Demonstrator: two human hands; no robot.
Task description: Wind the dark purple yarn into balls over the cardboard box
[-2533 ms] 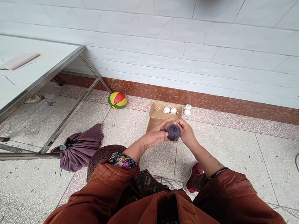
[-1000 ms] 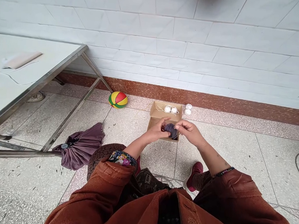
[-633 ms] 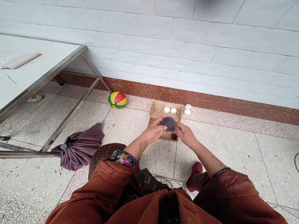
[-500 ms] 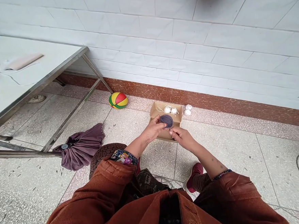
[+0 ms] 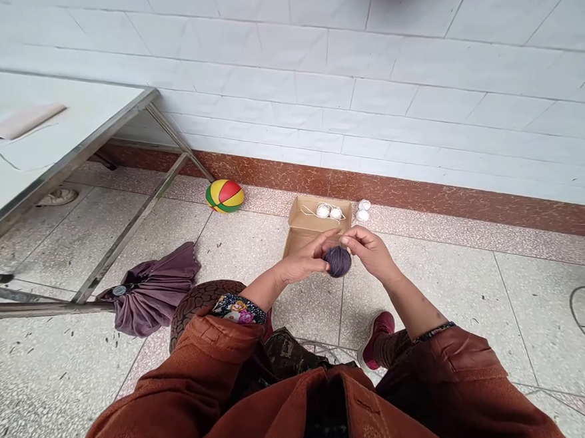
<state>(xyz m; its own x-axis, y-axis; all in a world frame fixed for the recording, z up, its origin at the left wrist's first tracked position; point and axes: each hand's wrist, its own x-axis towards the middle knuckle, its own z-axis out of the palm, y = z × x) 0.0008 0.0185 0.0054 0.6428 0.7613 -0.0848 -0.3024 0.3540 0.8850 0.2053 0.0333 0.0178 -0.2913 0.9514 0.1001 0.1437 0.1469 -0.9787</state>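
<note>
A dark purple ball of yarn point(image 5: 338, 261) is in my left hand point(image 5: 305, 260), its thumb and fingers closed on the ball's left side. Just above the ball, my right hand point(image 5: 373, 253) pinches a yarn strand between thumb and index finger; the strand itself is too fine to follow. Behind my hands an open cardboard box point(image 5: 297, 239) lies on the floor, partly hidden by my left hand. Two white yarn balls point(image 5: 329, 211) with loose ends rest on its far part. To the right of the box sit two more white balls point(image 5: 363, 210).
A yellow, red and green ball point(image 5: 224, 195) lies by the wall. A folded purple umbrella point(image 5: 154, 289) leans near the metal-framed table point(image 5: 24, 113) on the left. A cable point(image 5: 579, 312) lies on the floor at far right. My shoe point(image 5: 378, 335) stands below my right hand.
The purple yarn ball has turned in my left hand and come lower and to the right. My right hand has risen from beside the ball to above it.
</note>
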